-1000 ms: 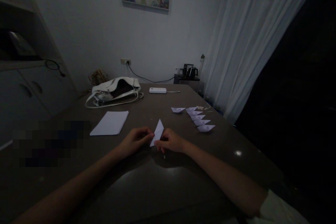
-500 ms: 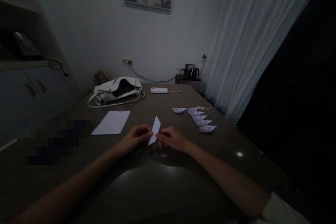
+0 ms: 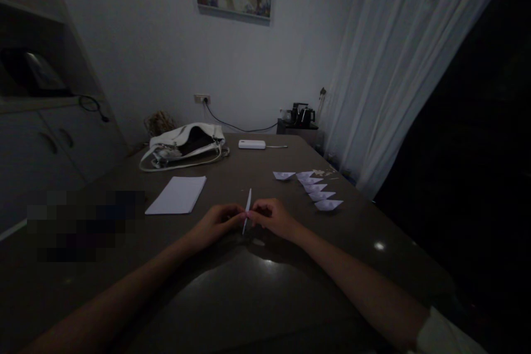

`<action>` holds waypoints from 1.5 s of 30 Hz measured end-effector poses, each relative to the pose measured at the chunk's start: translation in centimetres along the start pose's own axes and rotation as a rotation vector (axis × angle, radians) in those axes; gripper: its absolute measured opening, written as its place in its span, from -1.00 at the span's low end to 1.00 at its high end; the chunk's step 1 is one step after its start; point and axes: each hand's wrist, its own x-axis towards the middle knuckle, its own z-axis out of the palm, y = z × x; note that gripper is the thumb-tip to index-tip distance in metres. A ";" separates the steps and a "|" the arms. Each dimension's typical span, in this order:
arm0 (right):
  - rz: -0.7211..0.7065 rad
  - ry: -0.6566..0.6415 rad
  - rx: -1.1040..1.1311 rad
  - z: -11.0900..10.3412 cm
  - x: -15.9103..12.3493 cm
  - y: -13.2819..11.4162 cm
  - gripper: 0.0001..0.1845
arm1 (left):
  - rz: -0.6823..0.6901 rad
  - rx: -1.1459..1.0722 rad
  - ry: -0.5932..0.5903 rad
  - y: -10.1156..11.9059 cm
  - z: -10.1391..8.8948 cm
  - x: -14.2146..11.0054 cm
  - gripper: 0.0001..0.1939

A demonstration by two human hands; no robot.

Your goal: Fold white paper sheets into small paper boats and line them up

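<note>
Between my hands, just above the table, a folded piece of white paper stands nearly edge-on to me. My left hand pinches it from the left with thumb and fingertips. From the right, my right hand pinches the same paper, and the fingertips of both hands meet near its middle. Several folded paper boats sit in a slanting row to the right, with one paper boat set a little apart on their left. A stack of white paper lies left of my hands.
A white handbag rests at the table's back left. Near the far edge lies a white power bank with a short cable. Small pale scraps lie behind the boats. A black kettle stands beyond the table.
The folded paper has turned from showing its broad face to nearly edge-on. My fingertips have come closer together around it.
</note>
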 end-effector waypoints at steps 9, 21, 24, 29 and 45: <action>0.021 -0.027 -0.035 -0.1 0.0 0.1 -0.74 | 0.021 0.090 -0.008 0.2 0.0 -0.1 -0.62; 0.028 0.001 -0.076 0.1 0.0 -0.2 -0.80 | 0.082 0.251 0.032 0.7 0.0 -0.4 -0.65; 0.039 0.039 -0.040 0.3 0.0 0.0 -0.86 | 0.107 0.378 0.050 0.8 -0.1 -0.4 -0.66; 0.043 0.032 0.082 0.4 0.0 0.8 -0.89 | 0.152 0.554 0.061 0.7 -0.4 -0.5 -0.68; 0.158 0.013 0.266 0.2 0.6 1.0 -0.85 | 0.164 0.411 0.237 0.2 -0.9 -0.2 -0.79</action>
